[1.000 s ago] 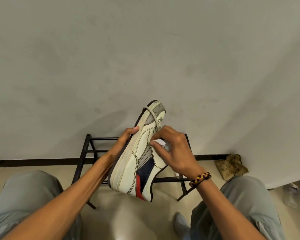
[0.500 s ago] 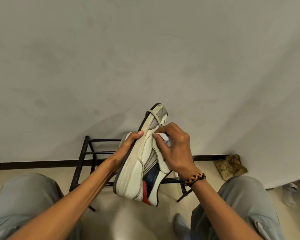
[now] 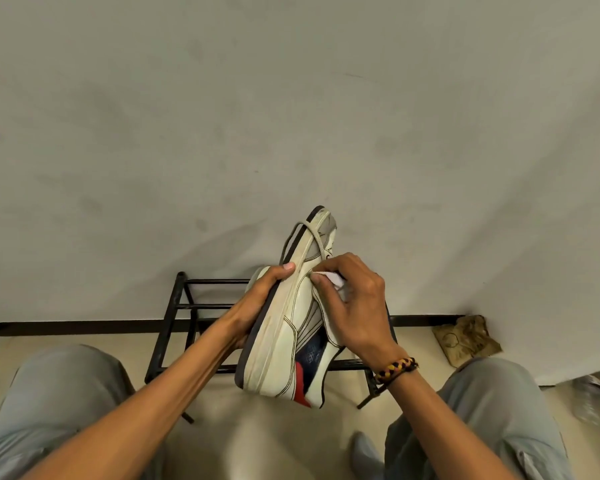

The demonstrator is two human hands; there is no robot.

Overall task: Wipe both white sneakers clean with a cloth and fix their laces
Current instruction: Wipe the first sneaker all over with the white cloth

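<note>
— Bare grey wall (image 3: 291, 116) ahead, pale floor (image 3: 257, 441) below, and a black metal rack (image 3: 174, 313) against the skirting. Why hold the sneaker (image 3: 284, 327) up in the air instead of leaving it on the rack?

— So the side panel faces the person, I'd say. The left hand (image 3: 257, 306) is wrapped round the sole from underneath, thumb pressed on the edge, keeping the shoe tipped toe-up between the knees.

— And the right hand (image 3: 354, 306)?

— Curled closed on a small white cloth (image 3: 335, 279), fingertips pushing it against the upper near the lace (image 3: 317, 242), which loops loose over the toe end.

— So wiping, not lacing?

— Looks like it. The lace isn't sorted yet. What seems to be a second shoe shows just behind the left hand; I can't make out much of it.

— That brown thing by the wall?

— A crumpled bag (image 3: 465, 341), well apart from the work.
</note>
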